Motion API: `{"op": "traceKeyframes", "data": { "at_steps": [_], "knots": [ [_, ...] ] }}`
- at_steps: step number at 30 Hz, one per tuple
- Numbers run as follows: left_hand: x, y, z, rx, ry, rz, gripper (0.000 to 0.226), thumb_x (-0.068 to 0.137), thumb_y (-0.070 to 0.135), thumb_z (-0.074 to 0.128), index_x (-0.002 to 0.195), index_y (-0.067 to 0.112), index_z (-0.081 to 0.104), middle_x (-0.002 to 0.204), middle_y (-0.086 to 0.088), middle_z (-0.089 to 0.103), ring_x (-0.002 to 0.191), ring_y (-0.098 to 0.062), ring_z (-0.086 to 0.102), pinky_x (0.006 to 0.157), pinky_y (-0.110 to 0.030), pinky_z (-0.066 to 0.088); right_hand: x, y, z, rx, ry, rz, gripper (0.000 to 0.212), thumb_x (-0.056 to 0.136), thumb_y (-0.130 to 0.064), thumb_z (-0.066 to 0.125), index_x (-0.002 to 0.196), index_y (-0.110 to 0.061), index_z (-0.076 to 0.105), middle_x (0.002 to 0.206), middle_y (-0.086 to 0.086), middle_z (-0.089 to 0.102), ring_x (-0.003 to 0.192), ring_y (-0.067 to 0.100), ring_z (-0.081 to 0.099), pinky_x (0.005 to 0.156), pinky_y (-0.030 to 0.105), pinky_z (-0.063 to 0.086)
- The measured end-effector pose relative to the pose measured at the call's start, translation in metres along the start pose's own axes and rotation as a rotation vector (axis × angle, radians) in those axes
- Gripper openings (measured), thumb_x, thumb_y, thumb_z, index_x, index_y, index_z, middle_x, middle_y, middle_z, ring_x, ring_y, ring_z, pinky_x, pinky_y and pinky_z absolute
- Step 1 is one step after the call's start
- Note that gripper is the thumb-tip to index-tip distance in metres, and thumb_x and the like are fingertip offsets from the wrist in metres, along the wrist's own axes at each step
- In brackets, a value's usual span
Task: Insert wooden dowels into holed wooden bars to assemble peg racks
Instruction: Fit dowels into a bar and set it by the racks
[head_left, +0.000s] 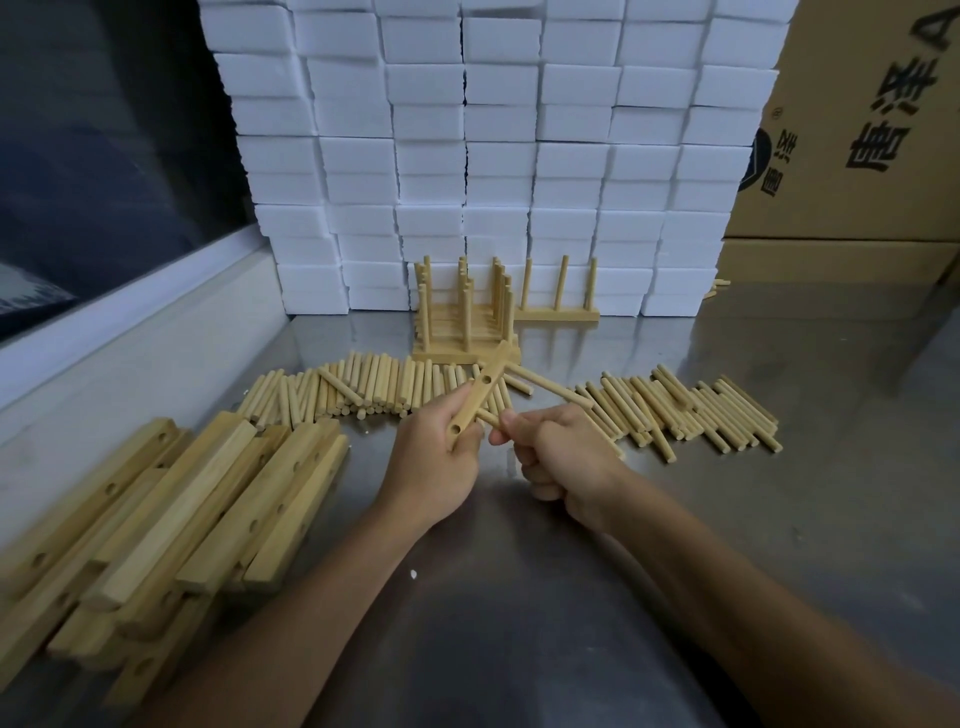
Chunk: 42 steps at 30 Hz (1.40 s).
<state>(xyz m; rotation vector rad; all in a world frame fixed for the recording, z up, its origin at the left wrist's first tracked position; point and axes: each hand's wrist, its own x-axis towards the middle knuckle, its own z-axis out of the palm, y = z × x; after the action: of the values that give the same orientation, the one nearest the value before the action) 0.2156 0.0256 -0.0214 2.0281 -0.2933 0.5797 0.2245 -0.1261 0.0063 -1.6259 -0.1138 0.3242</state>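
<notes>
Bare steel table (519, 597) fronts hands (498, 457) gripping bar (480, 392), dowel (550, 392).

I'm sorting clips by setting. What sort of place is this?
Probably a small workshop or factory packing bench: loose dowels and holed bars lie in bulk, finished racks stand behind, white boxes stacked.

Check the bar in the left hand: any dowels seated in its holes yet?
No. The bar gripped by the left hand shows open holes, and the right hand holds a dowel outside it.
</notes>
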Motion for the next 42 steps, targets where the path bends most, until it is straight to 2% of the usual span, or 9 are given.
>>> {"op": "traceKeyframes", "data": {
  "at_steps": [6,9,14,17,20,27,32,38,42],
  "knots": [
    [0.002,0.003,0.002,0.002,0.020,0.032,0.045,0.092,0.000,0.059,0.134,0.015,0.060,0.093,0.015,0.064,0.084,0.004,0.059,0.072,-0.005,0.044,0.001,-0.003,-0.006,0.092,-0.041,0.060,0.028,0.102,-0.023,0.051,0.085,-0.008,0.068,0.052,-0.006,0.031,0.044,0.009,0.022,0.040,0.022,0.017],
    [0.000,0.002,0.000,0.004,0.021,0.022,0.049,0.091,0.000,0.059,0.133,0.026,0.058,0.085,0.013,0.066,0.077,-0.007,0.059,0.067,-0.008,0.043,0.001,0.002,-0.001,0.018,0.006,-0.011,0.032,0.102,-0.026,0.051,0.085,-0.008,0.070,0.049,-0.006,0.034,0.043,0.009,0.025,0.040,0.022,0.021],
    [0.002,0.001,-0.005,-0.163,0.018,-0.117,0.031,0.089,0.018,0.060,0.095,0.049,0.061,0.073,0.014,0.068,0.054,-0.002,0.058,0.049,-0.013,0.042,0.002,0.015,0.011,-0.234,0.148,-0.283,0.032,0.100,-0.027,0.054,0.082,-0.012,0.076,0.043,-0.009,0.045,0.039,0.004,0.034,0.044,0.014,0.032],
    [0.004,0.001,-0.008,-0.313,-0.017,-0.308,0.014,0.099,0.030,0.056,0.089,0.039,0.063,0.060,0.008,0.059,0.043,-0.015,0.049,0.035,-0.023,0.035,0.004,0.019,0.011,-0.315,0.174,-0.369,0.032,0.100,-0.027,0.055,0.081,-0.012,0.075,0.043,-0.011,0.045,0.041,0.003,0.038,0.049,0.015,0.033],
    [0.006,-0.001,-0.012,-0.331,-0.083,-0.347,0.039,0.101,0.037,0.051,0.072,0.013,0.058,0.054,-0.002,0.052,0.041,-0.018,0.047,0.034,-0.025,0.033,0.004,0.021,0.012,-0.414,0.188,-0.449,0.032,0.101,-0.028,0.055,0.082,-0.012,0.074,0.042,-0.012,0.043,0.042,0.005,0.038,0.050,0.020,0.033],
    [0.010,-0.003,-0.016,-0.486,-0.136,-0.494,0.034,0.103,0.034,0.048,0.083,0.007,0.054,0.053,-0.006,0.050,0.039,-0.024,0.050,0.034,-0.022,0.031,0.002,0.021,0.006,-0.792,0.254,-0.736,0.033,0.100,-0.028,0.055,0.070,-0.018,0.060,0.051,-0.015,0.037,0.047,0.002,0.038,0.053,0.028,0.030],
    [0.013,-0.005,-0.022,-0.625,-0.022,-0.588,0.030,0.104,0.033,0.047,0.090,0.007,0.055,0.051,-0.006,0.049,0.038,-0.023,0.048,0.032,-0.024,0.030,0.003,0.019,-0.003,-0.548,0.331,-0.671,0.053,0.104,-0.043,0.038,0.066,-0.015,0.063,0.053,0.001,0.054,0.050,0.016,0.050,0.053,0.043,0.044],
    [0.015,-0.006,-0.025,-0.732,0.068,-0.642,0.034,0.105,0.031,0.042,0.086,0.006,0.053,0.052,-0.008,0.049,0.039,-0.023,0.049,0.034,-0.023,0.030,0.009,0.018,-0.027,-0.555,0.546,-0.614,0.050,0.104,-0.039,0.041,0.076,-0.013,0.074,0.050,-0.010,0.057,0.046,0.008,0.053,0.052,0.030,0.045],
    [0.017,-0.004,-0.027,-0.814,0.092,-0.671,0.035,0.106,0.032,0.039,0.086,0.008,0.055,0.056,-0.007,0.050,0.043,-0.021,0.051,0.036,-0.023,0.034,0.014,0.020,-0.039,-0.661,0.701,-0.557,0.049,0.102,-0.030,0.047,0.060,-0.010,0.061,0.052,-0.003,0.058,0.047,0.011,0.051,0.048,0.030,0.040]
  ]
}}
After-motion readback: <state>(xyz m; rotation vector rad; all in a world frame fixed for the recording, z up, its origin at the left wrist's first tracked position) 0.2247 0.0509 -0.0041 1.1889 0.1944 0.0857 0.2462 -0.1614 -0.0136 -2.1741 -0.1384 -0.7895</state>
